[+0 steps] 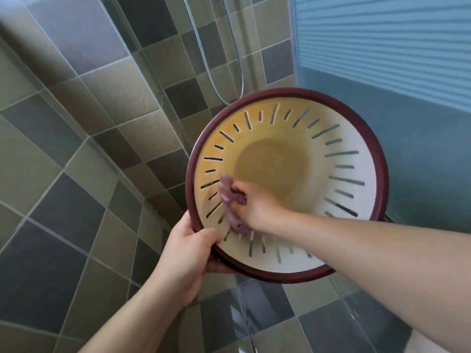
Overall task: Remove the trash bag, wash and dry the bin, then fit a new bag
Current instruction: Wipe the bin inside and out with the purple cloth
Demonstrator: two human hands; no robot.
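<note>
Maroon-rimmed slotted bin [331, 174] is tilted mouth-up, left hand [188, 250] clamped on its near rim to steady it, while right hand [252, 207], inside, squeezes a purple cloth [230, 200] against the wall.

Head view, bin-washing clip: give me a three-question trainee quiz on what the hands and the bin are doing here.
1. True or false: a trash bag lines the bin.
2. Which hand presses the purple cloth against the bin's inner wall? A) left B) right
3. Fill in: the left hand grips the bin by its dark red ____.

Key
1. False; the slotted inside is bare.
2. B; the right hand reaches inside with the cloth.
3. rim, at its lower left edge.
</note>
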